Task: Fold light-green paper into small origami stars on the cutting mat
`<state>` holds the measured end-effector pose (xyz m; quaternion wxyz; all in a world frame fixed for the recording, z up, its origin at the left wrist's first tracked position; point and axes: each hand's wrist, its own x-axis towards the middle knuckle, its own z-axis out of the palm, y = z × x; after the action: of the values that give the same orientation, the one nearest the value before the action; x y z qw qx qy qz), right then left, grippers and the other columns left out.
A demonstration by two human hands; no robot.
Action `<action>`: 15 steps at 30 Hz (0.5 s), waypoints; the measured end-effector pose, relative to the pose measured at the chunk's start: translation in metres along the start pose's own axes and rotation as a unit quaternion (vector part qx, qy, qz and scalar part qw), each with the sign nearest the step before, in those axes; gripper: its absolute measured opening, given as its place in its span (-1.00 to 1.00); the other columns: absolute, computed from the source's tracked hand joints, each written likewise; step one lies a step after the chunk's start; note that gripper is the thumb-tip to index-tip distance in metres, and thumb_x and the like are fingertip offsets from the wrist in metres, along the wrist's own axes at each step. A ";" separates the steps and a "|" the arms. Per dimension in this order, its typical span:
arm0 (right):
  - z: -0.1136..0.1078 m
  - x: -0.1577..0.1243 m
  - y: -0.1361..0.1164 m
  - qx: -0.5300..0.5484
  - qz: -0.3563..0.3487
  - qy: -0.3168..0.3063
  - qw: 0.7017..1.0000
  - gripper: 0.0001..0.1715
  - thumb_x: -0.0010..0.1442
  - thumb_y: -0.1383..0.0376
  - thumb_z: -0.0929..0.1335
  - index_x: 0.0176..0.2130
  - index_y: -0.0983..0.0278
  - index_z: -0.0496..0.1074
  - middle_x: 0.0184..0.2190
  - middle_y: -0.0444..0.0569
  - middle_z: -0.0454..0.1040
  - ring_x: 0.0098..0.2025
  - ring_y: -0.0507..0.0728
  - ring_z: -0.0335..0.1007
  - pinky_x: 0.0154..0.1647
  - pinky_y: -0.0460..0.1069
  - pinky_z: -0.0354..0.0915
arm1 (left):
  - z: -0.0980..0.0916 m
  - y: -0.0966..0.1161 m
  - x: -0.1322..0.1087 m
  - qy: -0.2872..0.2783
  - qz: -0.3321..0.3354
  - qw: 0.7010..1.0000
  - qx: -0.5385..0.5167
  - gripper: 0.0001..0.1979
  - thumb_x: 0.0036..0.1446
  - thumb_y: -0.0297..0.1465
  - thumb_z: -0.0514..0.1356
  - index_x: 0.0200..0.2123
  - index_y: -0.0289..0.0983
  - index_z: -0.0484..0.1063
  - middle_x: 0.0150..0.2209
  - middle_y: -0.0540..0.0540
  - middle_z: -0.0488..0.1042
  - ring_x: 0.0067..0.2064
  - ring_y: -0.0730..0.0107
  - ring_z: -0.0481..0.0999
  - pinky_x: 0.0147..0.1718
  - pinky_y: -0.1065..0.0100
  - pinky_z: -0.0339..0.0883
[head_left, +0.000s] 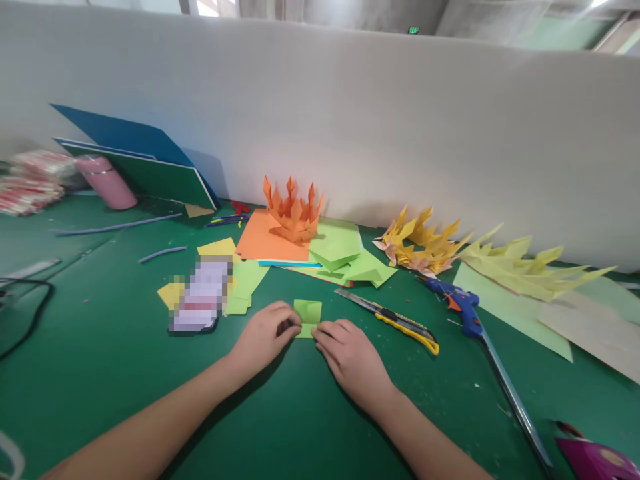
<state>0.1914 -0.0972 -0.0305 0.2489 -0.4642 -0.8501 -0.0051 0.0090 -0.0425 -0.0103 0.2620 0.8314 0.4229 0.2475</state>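
A small light-green piece of folding paper [308, 311] lies on the green table, with a crease across it and its far part raised. My left hand [270, 331] has its fingers curled in and pinches the left edge. At the right edge, the fingers of my right hand [350, 351] are together and press on the paper; its thumb is mostly hidden. A utility knife [383, 313] with a yellow handle, blade out, lies to the right of the paper. Beyond my hands, an orange folded-paper crown [295, 217] stands on orange sheets [257, 240], beside loose green sheets [345, 250].
Left are a pixelated phone [203, 293], yellow and green paper scraps [247, 283], a pink bottle [107, 182] and leaning boards [150, 170]. Right are a yellow paper crown [425, 243], a pale-yellow paper strip [530, 270] and a blue glue gun [463, 307]. A white partition [350, 127] stands behind.
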 end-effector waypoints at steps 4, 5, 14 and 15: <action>-0.001 0.001 0.000 -0.004 0.008 -0.025 1.000 -0.72 0.25 0.40 0.23 -0.07 0.30 0.42 -0.21 0.04 0.47 -0.25 0.16 0.27 -0.24 0.04 0.27 | 0.000 -0.003 0.000 -0.001 -0.004 1.000 -0.015 -0.92 0.04 -0.53 0.15 -0.42 -0.26 0.40 -0.41 0.00 0.40 -0.41 0.45 0.38 -0.39 0.42 0.29; -0.002 0.001 -0.001 -0.009 0.010 -0.031 0.999 -0.72 0.25 0.40 0.23 -0.06 0.28 0.42 -0.21 0.03 0.47 -0.25 0.16 0.27 -0.24 0.04 0.27 | 0.000 -0.003 0.000 -0.002 -0.012 1.000 -0.020 -0.93 0.03 -0.53 0.15 -0.41 -0.26 0.40 -0.41 0.01 0.40 -0.43 0.46 0.37 -0.40 0.42 0.29; -0.006 0.003 -0.006 -0.055 0.027 -0.074 0.995 -0.68 0.25 0.30 0.26 0.00 0.18 0.38 -0.20 0.03 0.43 -0.23 0.17 0.23 -0.30 0.04 0.22 | 0.000 -0.002 -0.004 0.009 0.011 1.000 -0.006 -0.93 0.07 -0.49 0.13 -0.45 -0.27 0.37 -0.31 -0.01 0.32 -0.42 0.49 0.38 -0.40 0.39 0.35; -0.006 0.003 -0.006 -0.055 0.026 -0.073 0.995 -0.67 0.25 0.30 0.26 0.01 0.18 0.38 -0.19 0.04 0.42 -0.22 0.18 0.22 -0.30 0.04 0.22 | -0.001 -0.002 -0.005 0.006 0.030 0.999 0.014 -0.90 0.10 -0.47 0.12 -0.45 -0.27 0.39 -0.33 -0.02 0.32 -0.38 0.46 0.40 -0.36 0.38 0.35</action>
<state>0.1879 -0.0997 -0.0228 0.1606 -0.4984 -0.8519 -0.0115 0.0043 -0.0456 -0.0124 0.2400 0.8459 0.4028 0.2541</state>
